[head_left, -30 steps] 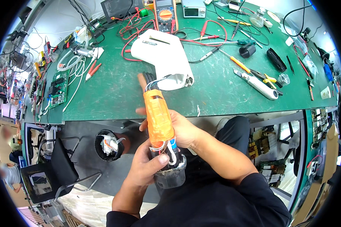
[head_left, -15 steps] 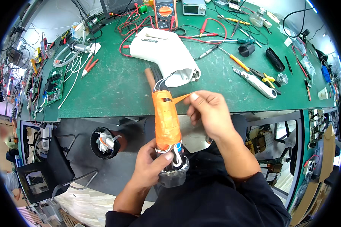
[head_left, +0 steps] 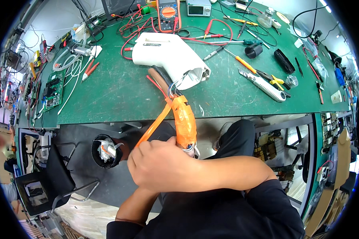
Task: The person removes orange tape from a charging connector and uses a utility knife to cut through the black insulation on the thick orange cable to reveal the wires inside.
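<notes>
Green workbench (head_left: 107,89), right hand (head_left: 157,165) now farther left, tape strip (head_left: 154,126) longer

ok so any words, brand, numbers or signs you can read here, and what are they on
None I can quote.
Multimeter: dial markings too small to read.
White housing: dark strip near its slot, too small to read.
Grey box with a screen: display unreadable.
Green circuit board: any print too small.
Orange-taped bundle: no writing visible.
</notes>
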Demonstrator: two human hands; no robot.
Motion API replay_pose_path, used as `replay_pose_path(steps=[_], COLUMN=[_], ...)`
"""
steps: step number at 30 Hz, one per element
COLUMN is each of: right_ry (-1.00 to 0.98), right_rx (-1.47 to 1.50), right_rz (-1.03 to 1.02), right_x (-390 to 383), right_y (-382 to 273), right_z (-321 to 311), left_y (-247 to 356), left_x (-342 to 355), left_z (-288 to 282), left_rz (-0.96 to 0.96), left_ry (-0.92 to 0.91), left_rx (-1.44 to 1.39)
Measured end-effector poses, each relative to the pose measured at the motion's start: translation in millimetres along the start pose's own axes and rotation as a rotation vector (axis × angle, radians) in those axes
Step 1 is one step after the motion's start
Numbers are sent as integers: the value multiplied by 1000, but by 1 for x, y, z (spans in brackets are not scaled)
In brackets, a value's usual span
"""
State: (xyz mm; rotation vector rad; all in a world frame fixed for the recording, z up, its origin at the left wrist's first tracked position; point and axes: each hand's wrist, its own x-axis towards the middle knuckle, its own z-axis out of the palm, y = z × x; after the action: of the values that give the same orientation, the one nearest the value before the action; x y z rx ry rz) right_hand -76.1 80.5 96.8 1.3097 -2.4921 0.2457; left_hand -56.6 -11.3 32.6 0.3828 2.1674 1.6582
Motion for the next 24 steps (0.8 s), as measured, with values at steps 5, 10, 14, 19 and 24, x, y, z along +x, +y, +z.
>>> replay_pose_path(steps=[5, 10, 14, 19, 24], right_ry=[-107, 569, 1010, 514, 271], right_rx=[561, 1403, 1348, 1922, 2493], right_rz=[-53, 714, 1136, 824, 216], right_x=[-16, -89, -122, -93, -31], right_y=[29, 46, 40, 15, 48], right_z=[-4, -9, 68, 89, 123], left_y=[2, 16, 27, 40, 43], left_x=[-1, 1, -5, -9, -8], left_z=[4, 4, -6, -7, -4], left_rz=[-12, 55, -106, -190, -175], left_ry=[89, 87, -19, -30, -34], left_rx=[34, -397, -485, -786, -912])
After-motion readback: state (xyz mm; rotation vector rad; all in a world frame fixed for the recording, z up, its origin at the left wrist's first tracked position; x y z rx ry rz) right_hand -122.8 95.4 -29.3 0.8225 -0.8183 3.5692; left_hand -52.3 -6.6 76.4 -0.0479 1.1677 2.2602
